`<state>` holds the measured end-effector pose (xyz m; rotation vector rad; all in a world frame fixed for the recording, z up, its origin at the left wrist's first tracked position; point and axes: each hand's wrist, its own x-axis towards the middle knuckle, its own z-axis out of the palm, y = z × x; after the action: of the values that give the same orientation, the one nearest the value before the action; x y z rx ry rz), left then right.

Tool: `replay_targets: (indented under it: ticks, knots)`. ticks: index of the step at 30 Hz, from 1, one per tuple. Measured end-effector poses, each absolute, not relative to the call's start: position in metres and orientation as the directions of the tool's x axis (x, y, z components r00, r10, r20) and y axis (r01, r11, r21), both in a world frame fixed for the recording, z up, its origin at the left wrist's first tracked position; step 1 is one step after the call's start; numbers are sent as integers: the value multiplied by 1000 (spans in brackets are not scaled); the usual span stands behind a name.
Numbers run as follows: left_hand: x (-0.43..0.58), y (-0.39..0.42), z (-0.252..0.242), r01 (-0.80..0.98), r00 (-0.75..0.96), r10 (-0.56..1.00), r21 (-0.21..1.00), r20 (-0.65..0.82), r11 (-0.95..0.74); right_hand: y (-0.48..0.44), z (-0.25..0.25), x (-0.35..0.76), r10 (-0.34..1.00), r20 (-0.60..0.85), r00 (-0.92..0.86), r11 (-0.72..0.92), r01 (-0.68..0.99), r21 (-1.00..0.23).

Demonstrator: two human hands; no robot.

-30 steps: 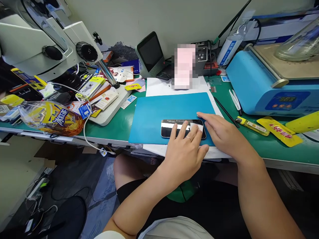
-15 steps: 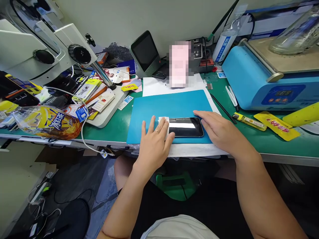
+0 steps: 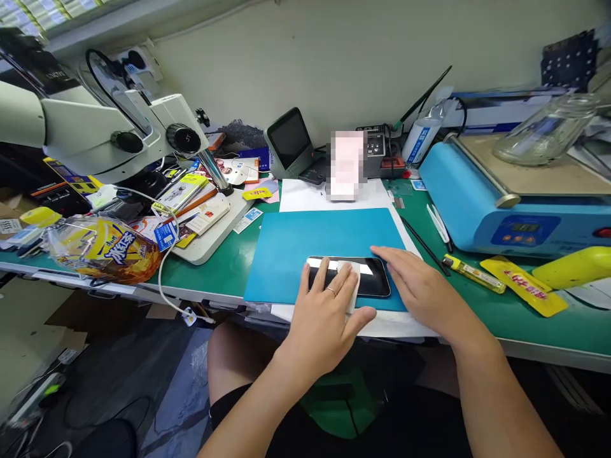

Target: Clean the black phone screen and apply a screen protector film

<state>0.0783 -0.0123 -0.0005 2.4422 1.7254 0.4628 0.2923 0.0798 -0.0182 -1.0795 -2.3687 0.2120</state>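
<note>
A black phone (image 3: 375, 280) lies face up on a blue mat (image 3: 286, 242), its screen reflecting a bright strip of light. My left hand (image 3: 327, 305) rests over the phone's left and middle part with fingers spread, pressing a white wipe (image 3: 353, 294) on the screen. Part of the wipe is hidden under the fingers. At the phone's right end, my right hand (image 3: 415, 280) lies on the mat, fingers extended side by side, holding nothing.
A microscope (image 3: 157, 130) stands at the left beside a bagged bottle (image 3: 109, 249). Behind the mat are a small screen device (image 3: 290, 140) and a blurred pink object (image 3: 347, 165). A blue machine (image 3: 477, 203) carrying a glass jar (image 3: 544, 137) is at the right.
My left hand has slid right over the phone with the wipe, from its left end to the middle. The view has tilted up; my right hand stays at the phone's right end.
</note>
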Motion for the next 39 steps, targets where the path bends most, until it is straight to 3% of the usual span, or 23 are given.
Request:
replay_targets:
  ticks: [6,10,23,29,39]
  knots:
    - [44,-2,-1,955,150,979,237,141,-180,77,-16,294,765,356,-536,642,679,-356]
    - [42,-3,-2,964,127,978,213,164,-161,77,-16,295,770,347,-535,636,684,-358]
    - [127,15,3,880,351,889,221,295,-420,83,-18,299,713,409,-570,699,628,-344]
    - [113,16,1,817,422,830,243,366,-522,82,-14,295,749,367,-552,661,664,-350]
    - [-1,33,2,911,-26,912,385,410,-147,77,-3,290,820,316,-478,571,730,-376]
